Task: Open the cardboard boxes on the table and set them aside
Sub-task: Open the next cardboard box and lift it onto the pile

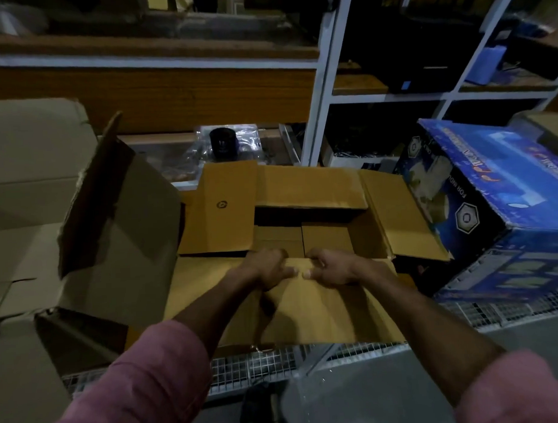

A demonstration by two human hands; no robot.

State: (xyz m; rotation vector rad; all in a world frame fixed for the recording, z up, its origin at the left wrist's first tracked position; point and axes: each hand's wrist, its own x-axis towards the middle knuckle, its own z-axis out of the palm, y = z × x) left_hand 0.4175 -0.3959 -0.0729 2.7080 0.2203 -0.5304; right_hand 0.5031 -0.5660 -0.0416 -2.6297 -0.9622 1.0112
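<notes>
A brown cardboard box [305,191] stands open in the middle of the wire-mesh table [483,311], its four flaps spread outward. Its inside looks empty, with the bottom flaps showing. My left hand [267,268] and my right hand [333,266] sit side by side on the top edge of the near flap [306,308], fingers curled over it and thumbs on the outer face. A larger, paler cardboard box [34,204] stands at the left with its flaps raised; one torn flap leans toward the middle box.
A blue printed box [499,203] lies tilted at the right, touching the brown box's right flap. Behind the box a dark cylinder [223,143] sits in clear plastic wrap. White metal shelving with wooden boards and clutter fills the background.
</notes>
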